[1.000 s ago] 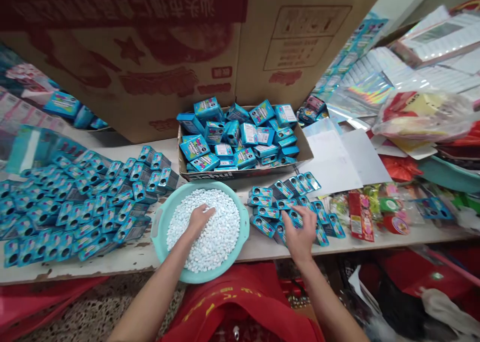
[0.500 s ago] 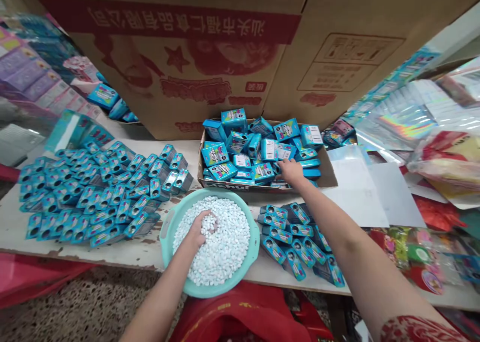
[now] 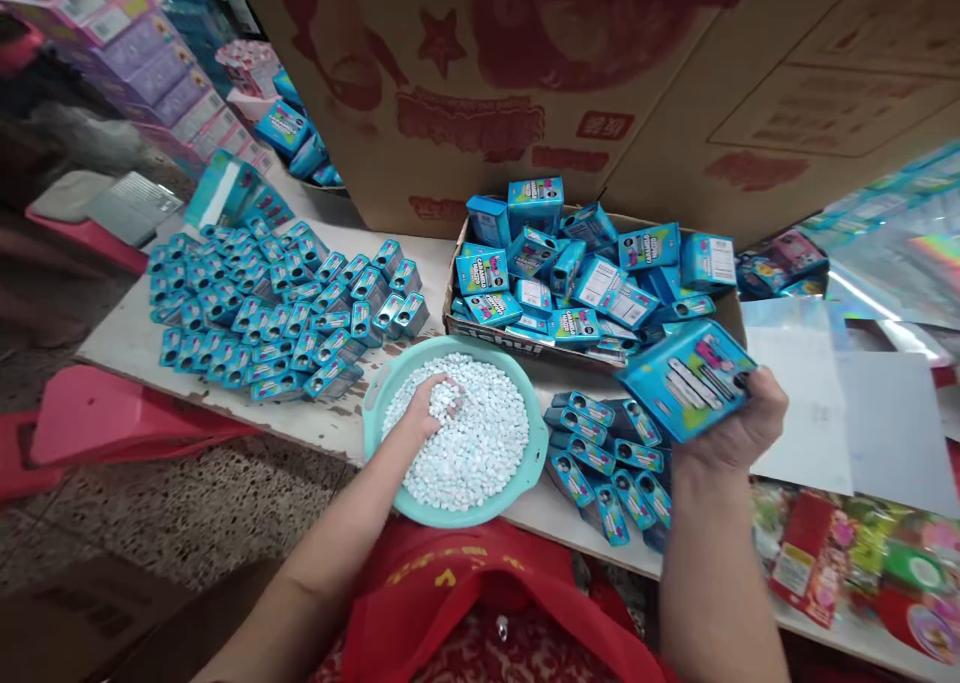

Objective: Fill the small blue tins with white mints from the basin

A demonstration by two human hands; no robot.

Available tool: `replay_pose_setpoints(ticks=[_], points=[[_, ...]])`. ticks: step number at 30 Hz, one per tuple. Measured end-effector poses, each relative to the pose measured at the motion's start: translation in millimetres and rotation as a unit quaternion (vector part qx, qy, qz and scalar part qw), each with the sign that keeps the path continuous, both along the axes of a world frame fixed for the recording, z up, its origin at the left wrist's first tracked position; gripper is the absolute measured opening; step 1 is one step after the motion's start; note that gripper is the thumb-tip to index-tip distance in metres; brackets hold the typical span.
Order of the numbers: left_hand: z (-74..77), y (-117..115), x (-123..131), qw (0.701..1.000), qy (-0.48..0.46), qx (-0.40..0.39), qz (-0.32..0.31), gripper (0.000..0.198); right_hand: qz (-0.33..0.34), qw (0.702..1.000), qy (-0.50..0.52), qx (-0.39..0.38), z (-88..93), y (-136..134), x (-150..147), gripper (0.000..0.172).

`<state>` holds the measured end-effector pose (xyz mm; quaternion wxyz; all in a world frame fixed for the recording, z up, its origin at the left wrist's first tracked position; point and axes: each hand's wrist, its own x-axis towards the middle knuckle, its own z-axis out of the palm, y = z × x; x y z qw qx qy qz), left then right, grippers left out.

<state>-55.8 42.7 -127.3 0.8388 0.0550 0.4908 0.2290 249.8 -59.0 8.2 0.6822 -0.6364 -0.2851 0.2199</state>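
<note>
The blue box (image 3: 686, 378) sits at centre right of the frame, tilted, gripped from below by the right hand (image 3: 739, 428). That hand is closed around the box's lower edge, and most of its fingers are hidden behind the box. The print on the box is too small to read.

The left hand (image 3: 424, 413) is half sunk in the white pellets (image 3: 480, 453) of the one teal basin (image 3: 373, 403) at lower centre. It is cupped with pellets on the palm, and I cannot tell how tightly.

Between basin and box lie about a dozen small open boxes (image 3: 607, 453), some covered by the held box. One cardboard tray (image 3: 510, 335) above holds twenty-odd overlapping boxes (image 3: 570, 273). On the surface (image 3: 127, 338) at left lie several dozen more small boxes (image 3: 277, 313), too crowded to count. The big carton (image 3: 600, 83) is cut off at the top.
</note>
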Motion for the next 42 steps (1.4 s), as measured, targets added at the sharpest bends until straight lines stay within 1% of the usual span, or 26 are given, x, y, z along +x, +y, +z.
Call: replay_pose_setpoints(ticks=[1, 2, 3, 5, 8, 12, 15, 17, 20, 22, 24, 26, 28, 29, 31, 33, 34, 36, 39, 42], points=[[1.2, 0.0, -0.7, 1.0, -0.003, -0.002, 0.004, 0.016, 0.035, 0.995, 0.088, 0.017, 1.2, -4.2, -17.6, 0.054], [2.7, -0.1, -1.2, 1.0, -0.004, -0.006, 0.006, 0.015, 0.069, 0.984, 0.164, 0.027, 0.8, -6.7, -34.4, 0.057], [4.5, -0.4, -1.6, 1.0, -0.002, -0.013, 0.007, 0.014, 0.089, 0.971, 0.219, 0.033, -1.0, -7.4, -49.4, 0.06], [8.3, -1.3, -2.5, 1.0, -0.006, -0.03, 0.007, 0.013, 0.127, 0.952, 0.28, 0.019, -7.8, -4.9, -71.5, 0.065], [13.7, -3.7, -4.1, 0.998, -0.033, -0.049, 0.009, 0.014, 0.16, 0.939, 0.303, 0.001, -20.9, 2.8, -83.5, 0.068], [19.9, -7.7, -3.6, 0.998, -0.05, -0.041, 0.026, 0.013, 0.206, 0.94, 0.27, 0.014, -33.6, 9.1, -79.7, 0.074], [23.4, -11.2, 0.4, 0.998, -0.037, -0.041, 0.009, 0.017, 0.237, 0.936, 0.259, 0.019, -37.9, 7.6, -80.4, 0.077], [25.0, -13.2, 3.0, 0.998, -0.04, -0.042, -0.001, 0.017, 0.267, 0.924, 0.272, -0.007, -39.7, 3.3, -85.9, 0.077], [27.7, -14.5, 3.5, 0.998, -0.043, -0.039, 0.003, 0.016, 0.299, 0.907, 0.286, -0.073, -44.1, -6.2, -100.1, 0.08], [32.3, -13.7, 1.8, 0.998, -0.034, -0.046, 0.007, 0.015, 0.291, 0.912, 0.271, -0.102, -49.0, -12.3, -110.9, 0.084], [41.9, -12.1, 0.4, 0.998, -0.028, -0.046, 0.011, 0.014, 0.268, 0.924, 0.241, -0.125, -54.3, -16.5, -120.5, 0.082], [57.8, -10.7, 1.0, 0.999, -0.03, -0.024, 0.016, 0.013, 0.241, 0.935, 0.199, -0.165, -58.4, -18.3, -128.3, 0.073], [78.4, -10.4, 4.8, 0.999, -0.044, 0.016, 0.024, 0.014, 0.222, 0.945, 0.118, -0.209, -59.5, -18.5, -135.2, 0.06], [89.2, -10.9, 7.8, 0.997, -0.052, 0.042, 0.031, 0.015, 0.217, 0.949, 0.067, -0.219, -59.0, -18.3, -138.8, 0.054], [108.6, -13.0, 15.4, 0.991, -0.068, 0.103, 0.053, 0.017, 0.21, 0.956, -0.034, -0.202, -56.4, -18.0, -146.8, 0.044], [121.4, -16.3, 23.8, 0.981, -0.069, 0.164, 0.081, 0.018, 0.21, 0.958, -0.101, -0.167, -53.5, -18.2, -155.6, 0.04], [124.8, -18.3, 27.8, 0.976, -0.059, 0.187, 0.095, 0.018, 0.211, 0.957, -0.122, -0.155, -52.4, -18.4, -159.9, 0.039], [126.2, -22.3, 34.3, 0.97, -0.029, 0.213, 0.114, 0.021, 0.217, 0.953, -0.151, -0.147, -51.3, -18.7, -167.2, 0.037], [121.5, -27.6, 38.9, 0.962, 0.006, 0.24, 0.128, 0.027, 0.217, 0.948, -0.172, -0.155, -52.1, -18.8, -173.5, 0.034], [117.4, -31.4, 39.2, 0.952, 0.013, 0.273, 0.136, 0.031, 0.222, 0.943, -0.186, -0.161, -53.6, -18.7, -175.2, 0.032]])
